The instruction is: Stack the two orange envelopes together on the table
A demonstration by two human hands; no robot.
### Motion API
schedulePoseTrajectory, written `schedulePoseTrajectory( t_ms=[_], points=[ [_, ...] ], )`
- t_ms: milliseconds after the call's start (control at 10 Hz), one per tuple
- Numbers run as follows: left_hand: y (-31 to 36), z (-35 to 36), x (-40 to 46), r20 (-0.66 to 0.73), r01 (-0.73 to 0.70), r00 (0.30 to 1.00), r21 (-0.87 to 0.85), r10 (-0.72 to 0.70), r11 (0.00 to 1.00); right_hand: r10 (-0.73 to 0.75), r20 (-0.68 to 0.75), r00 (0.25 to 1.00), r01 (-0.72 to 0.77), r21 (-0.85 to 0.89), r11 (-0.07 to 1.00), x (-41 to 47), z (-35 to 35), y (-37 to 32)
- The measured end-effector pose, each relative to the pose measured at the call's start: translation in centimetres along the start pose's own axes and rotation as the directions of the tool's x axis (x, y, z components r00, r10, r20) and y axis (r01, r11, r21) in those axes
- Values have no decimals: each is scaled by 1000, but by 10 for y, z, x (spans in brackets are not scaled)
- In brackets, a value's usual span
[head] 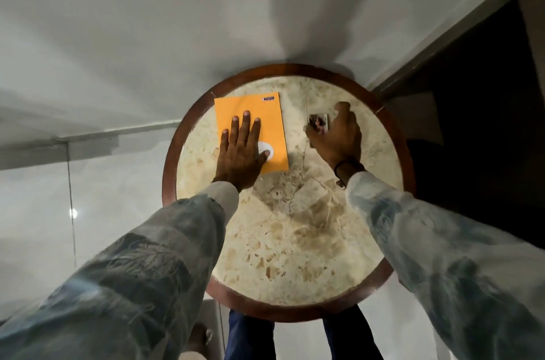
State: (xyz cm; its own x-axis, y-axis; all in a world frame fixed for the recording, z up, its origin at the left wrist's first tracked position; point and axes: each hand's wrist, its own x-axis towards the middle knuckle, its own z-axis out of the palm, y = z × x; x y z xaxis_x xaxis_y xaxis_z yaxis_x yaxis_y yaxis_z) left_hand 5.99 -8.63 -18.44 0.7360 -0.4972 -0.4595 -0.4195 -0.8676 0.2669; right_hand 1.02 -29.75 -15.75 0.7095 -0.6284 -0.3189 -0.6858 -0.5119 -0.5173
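An orange envelope (265, 120) lies flat on the far left part of the round marble table (295, 241); only one orange sheet shows, so I cannot tell whether a second lies beneath it. It has a white round patch near its lower edge and a small label at its top right corner. My left hand (241, 150) rests palm down on it, fingers spread. My right hand (336, 135) is curled over a small photo card (320, 122) to the right of the envelope, fingers touching its edges.
The table has a dark wooden rim (169, 171) and stands against a white wall. A dark doorway (486, 123) lies at the right. A thin cord (70, 182) hangs at the left. My legs show under the table's near edge.
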Motion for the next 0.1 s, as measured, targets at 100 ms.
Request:
schedulePoseTrajectory(
  t_ms=[100],
  points=[
    [10,-26,-12,-33,7,999,22,-6,1000,-17,-146,989,57,275,960,-7,-55,-14]
  ],
)
